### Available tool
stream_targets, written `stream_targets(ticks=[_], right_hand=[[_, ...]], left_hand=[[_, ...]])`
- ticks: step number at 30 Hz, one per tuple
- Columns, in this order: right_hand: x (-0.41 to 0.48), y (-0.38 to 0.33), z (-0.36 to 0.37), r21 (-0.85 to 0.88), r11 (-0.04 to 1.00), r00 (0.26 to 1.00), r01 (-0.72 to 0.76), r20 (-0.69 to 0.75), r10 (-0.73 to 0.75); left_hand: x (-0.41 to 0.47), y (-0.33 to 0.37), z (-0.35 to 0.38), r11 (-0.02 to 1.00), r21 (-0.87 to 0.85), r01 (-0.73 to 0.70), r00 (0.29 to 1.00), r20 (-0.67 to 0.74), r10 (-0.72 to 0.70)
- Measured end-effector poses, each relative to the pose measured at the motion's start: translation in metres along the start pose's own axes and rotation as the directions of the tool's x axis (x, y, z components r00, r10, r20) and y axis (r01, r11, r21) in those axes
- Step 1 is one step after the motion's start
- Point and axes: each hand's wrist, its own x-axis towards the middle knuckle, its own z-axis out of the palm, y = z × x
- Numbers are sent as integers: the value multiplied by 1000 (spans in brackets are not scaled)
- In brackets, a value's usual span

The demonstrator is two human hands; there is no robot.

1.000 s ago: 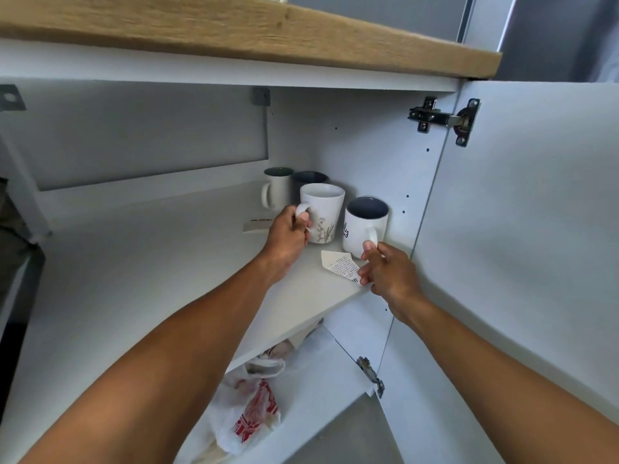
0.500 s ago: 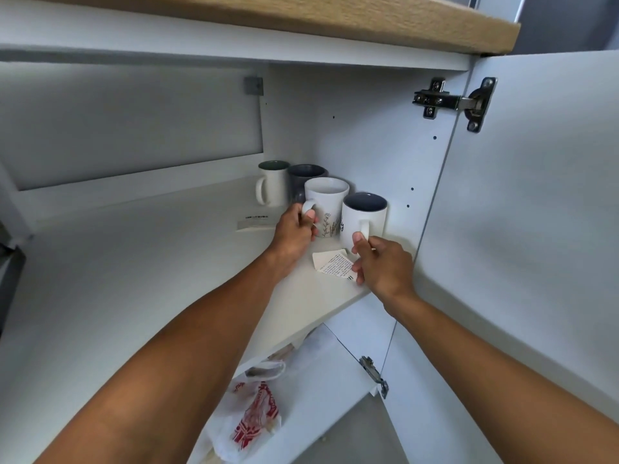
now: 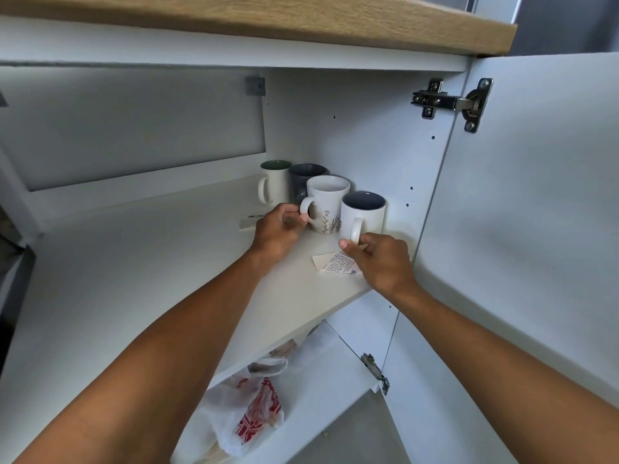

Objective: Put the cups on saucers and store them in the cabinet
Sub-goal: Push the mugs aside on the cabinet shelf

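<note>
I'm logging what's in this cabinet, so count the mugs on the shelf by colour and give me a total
White mugs: 3, one at the back, one with a flower print, one with a dark inside
Grey mug: 1
Total: 4 mugs

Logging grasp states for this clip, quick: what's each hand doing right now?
Left hand: closed on the handle of the floral mug.
Right hand: closed on the handle of the blue-lined mug.
</note>
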Motion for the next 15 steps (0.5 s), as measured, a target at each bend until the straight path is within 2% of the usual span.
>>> stream_targets(ticks=[2, 4, 7, 9, 11, 15], right_hand=[[-4, -1, -9, -167, 985, 998, 42, 43, -36], [-8, -2, -19, -290, 954, 995, 77, 79, -56], [-12, -2, -31, -442, 888, 987, 125, 145, -67], [-12, -1, -36, -551, 819, 978, 157, 204, -50], [-10, 1, -37, -592, 787, 974, 176, 223, -51], [-14, 0, -36, -563, 812, 972, 152, 233, -21]], left_hand=[[-7, 0, -12, 995, 92, -39, 999, 17, 38], [-14, -2, -27, 949, 297, -101, 995, 44, 92], [-29, -2, -50, 808, 555, -200, 980, 132, 151], [-37, 3, -60, 676, 696, -243, 970, 185, 158], [-44, 9, -64, 567, 792, -228, 974, 192, 123], [-60, 15, -63, 514, 839, -176, 978, 210, -7]])
